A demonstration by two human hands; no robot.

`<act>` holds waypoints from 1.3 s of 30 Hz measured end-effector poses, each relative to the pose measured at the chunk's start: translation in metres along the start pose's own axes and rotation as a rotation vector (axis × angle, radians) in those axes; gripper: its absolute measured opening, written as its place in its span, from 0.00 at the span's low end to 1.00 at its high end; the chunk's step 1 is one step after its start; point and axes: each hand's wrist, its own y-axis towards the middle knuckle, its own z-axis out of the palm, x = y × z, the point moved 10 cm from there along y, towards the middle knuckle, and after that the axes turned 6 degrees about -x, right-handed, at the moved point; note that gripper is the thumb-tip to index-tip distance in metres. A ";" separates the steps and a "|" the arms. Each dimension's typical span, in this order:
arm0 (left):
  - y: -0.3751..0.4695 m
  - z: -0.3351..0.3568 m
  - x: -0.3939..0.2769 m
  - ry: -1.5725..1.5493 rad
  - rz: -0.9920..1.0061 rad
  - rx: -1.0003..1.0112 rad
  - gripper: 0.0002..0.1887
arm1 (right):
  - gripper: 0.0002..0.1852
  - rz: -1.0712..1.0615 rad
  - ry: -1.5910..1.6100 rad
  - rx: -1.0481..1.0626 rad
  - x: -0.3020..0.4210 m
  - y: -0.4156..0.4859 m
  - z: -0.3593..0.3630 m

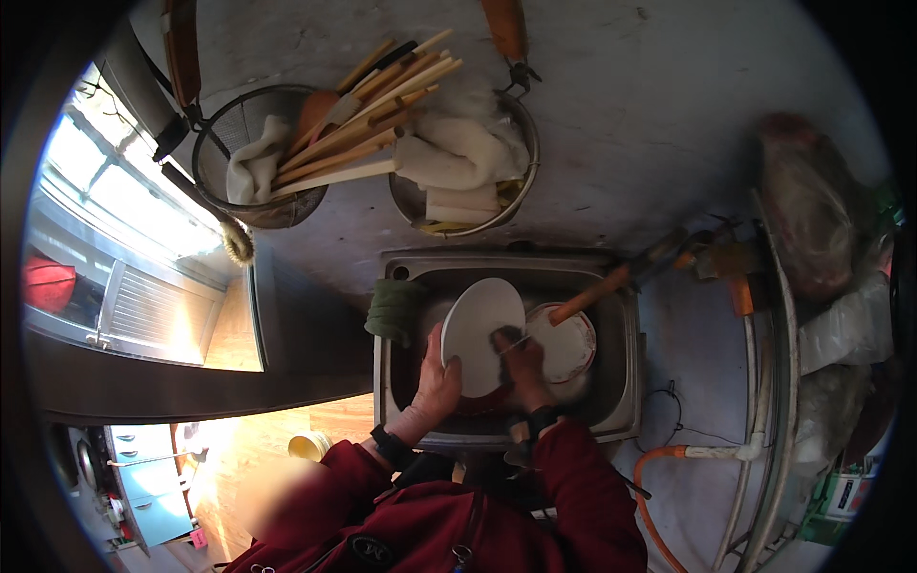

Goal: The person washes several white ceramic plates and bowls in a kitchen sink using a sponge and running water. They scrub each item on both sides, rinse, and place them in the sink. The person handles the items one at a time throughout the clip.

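Observation:
A white plate (478,322) is held tilted over the stainless steel sink (630,415). My left hand (438,379) grips the plate along its lower left edge, thumb on the face. Against the plate's right side, my right hand (528,369) presses a small dark scrubber (503,344), blurred and partly hidden by the fingers. Another white plate with a red patterned rim (577,354) lies in the basin, right of that hand. Above it extends an orange-brown faucet spout (591,296). Shadow hides much of the sink bottom.
A folded green cloth (392,311) drapes over the sink's left rim. On the wall hang a mesh strainer (215,172) with chopsticks and utensils and a round metal strainer (536,143). Pipes (749,401), an orange hose (640,494) and plastic bags (813,215) stand right.

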 end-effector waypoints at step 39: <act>0.008 0.006 -0.004 -0.111 0.023 -0.012 0.35 | 0.18 -0.098 0.353 -0.191 -0.020 -0.029 -0.010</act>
